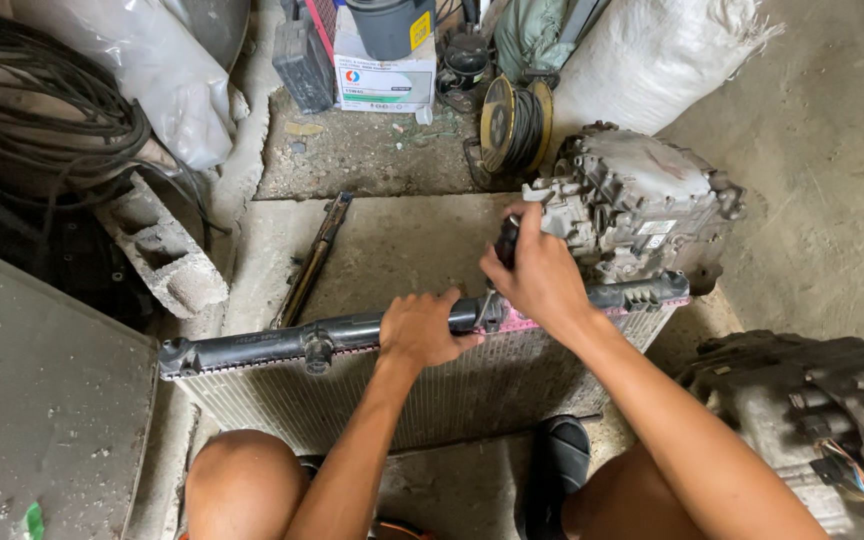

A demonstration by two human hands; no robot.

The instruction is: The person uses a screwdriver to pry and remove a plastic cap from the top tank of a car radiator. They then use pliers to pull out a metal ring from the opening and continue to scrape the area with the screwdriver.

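The left hand [422,330] grips the long black plastic tank [282,345] on top of the grey finned metal radiator [452,395], which stands on the concrete floor [402,240]. Just above the tank, the right hand [542,280] is wrapped around a black tool handle [505,242].

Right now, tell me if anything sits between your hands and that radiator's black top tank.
Nothing visible does. The left hand already grips the black top tank, and the right hand holds a dark-handled tool right over it.
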